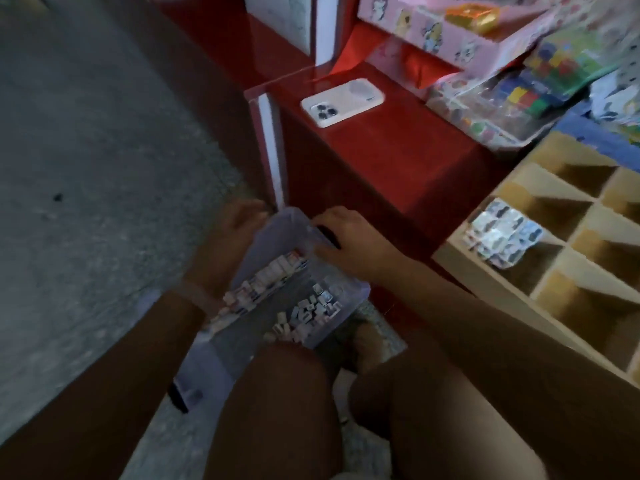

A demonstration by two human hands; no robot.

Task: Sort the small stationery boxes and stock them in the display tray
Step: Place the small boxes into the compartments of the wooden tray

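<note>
- Small stationery boxes (277, 292) are lying loose inside a clear plastic bin (346, 299), one row standing along its left wall and a scatter lying nearer its right wall; their printing is too blurred to read.
- The bin is sitting tilted above the person's knees, between both hands.
- The left hand (228, 244) is lying against the bin's outer left wall with fingers reaching toward the far rim; whether they are curling round it cannot be told.
- The right hand (349, 237) is gripping the bin's far rim, fingers curled over a dark clip there.
- Right of the right hand, a pale wooden display tray (568, 237) with a grid of compartments is resting; a pack of small printed boxes (502, 233) is lying across its near-left cells.
- Beyond the hands, a white phone (343, 102) is lying face down on the red desk (374, 161), no logo legible.
- Farther right, a pink box with cartoon stickers (433, 26) and colourful packets (526, 95) are piled up, their lettering unreadable.
</note>
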